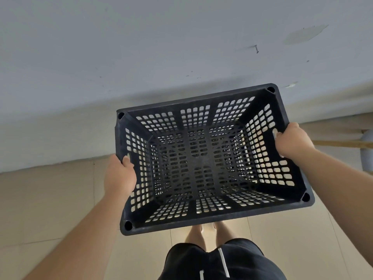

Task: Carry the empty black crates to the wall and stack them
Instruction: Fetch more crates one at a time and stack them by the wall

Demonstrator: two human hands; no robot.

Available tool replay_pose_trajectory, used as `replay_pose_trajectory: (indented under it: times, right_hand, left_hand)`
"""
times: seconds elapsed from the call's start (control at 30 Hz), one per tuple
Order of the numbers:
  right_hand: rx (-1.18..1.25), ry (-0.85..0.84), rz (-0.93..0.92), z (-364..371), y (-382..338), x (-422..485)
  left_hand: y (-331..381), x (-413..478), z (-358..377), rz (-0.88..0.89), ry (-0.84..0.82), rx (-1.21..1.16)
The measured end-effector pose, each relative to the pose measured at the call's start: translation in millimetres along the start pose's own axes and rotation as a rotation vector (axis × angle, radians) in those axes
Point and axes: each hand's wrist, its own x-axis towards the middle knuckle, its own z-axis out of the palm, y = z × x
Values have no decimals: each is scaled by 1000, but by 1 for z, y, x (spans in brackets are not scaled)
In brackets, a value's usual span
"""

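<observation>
An empty black perforated crate (203, 158) hangs in the air in front of me, open side up, slightly rotated. My left hand (120, 174) grips its left short side through the handle slot. My right hand (292, 140) grips the handle on the right short side. The crate's far edge is close to the grey-white wall (141, 47). Through the mesh I see the floor and the base of the wall. No other crate is in view.
Beige floor tiles (50, 199) run up to the wall's foot. At the right edge a wooden stick (343, 143) lies across a grey rounded object (367, 152). My legs and black shorts (220, 263) show below the crate.
</observation>
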Motion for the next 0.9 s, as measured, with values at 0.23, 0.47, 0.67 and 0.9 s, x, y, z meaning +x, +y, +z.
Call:
replay_pose_trajectory:
  times: [0.23,0.47,0.67,0.9]
  right_hand:
    - [35,9,-44,1,7,-6]
    - [78,-71,42,-12,1,-25]
    - [34,-12,-84,-27,4,-65]
    - [29,16,-145,-41,20,-120]
  left_hand:
    - [5,-3,-3,-1,-30,43]
    - [19,-23,-13,-14,-80,274]
    - [59,-83,-16,303,-53,471]
    - [110,-127,1,609,-218,545]
